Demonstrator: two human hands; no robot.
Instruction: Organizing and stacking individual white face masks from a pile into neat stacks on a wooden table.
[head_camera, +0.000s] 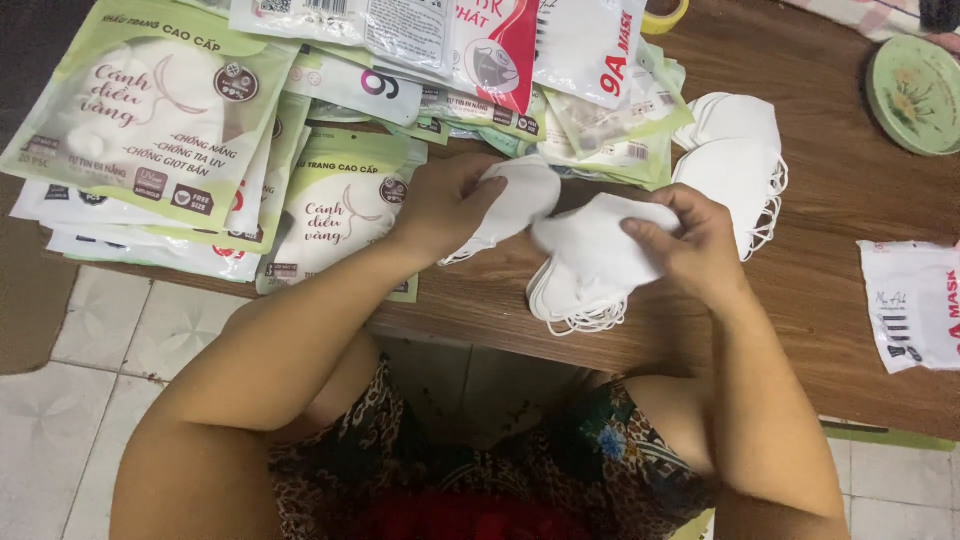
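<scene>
Roughly centred over a wooden table (800, 300): two bare hands, each gripping white face masks. Left hand (445, 205) closed around a single folded mask (515, 200), fingers curled over its left end. Right hand (695, 245) pinching the top of a thick mask stack (585, 270), thumb and fingers pressed on its right edge, ear loops dangling at the near edge. Exact count within that stack impossible to tell. Farther right, another mask pile (735, 155), loose. Far left and far centre, overlapping printed mask packets (150, 110), at least eight, several half buried. One more packet (915, 300) cut off at right; green round lid (915, 90) far right.
</scene>
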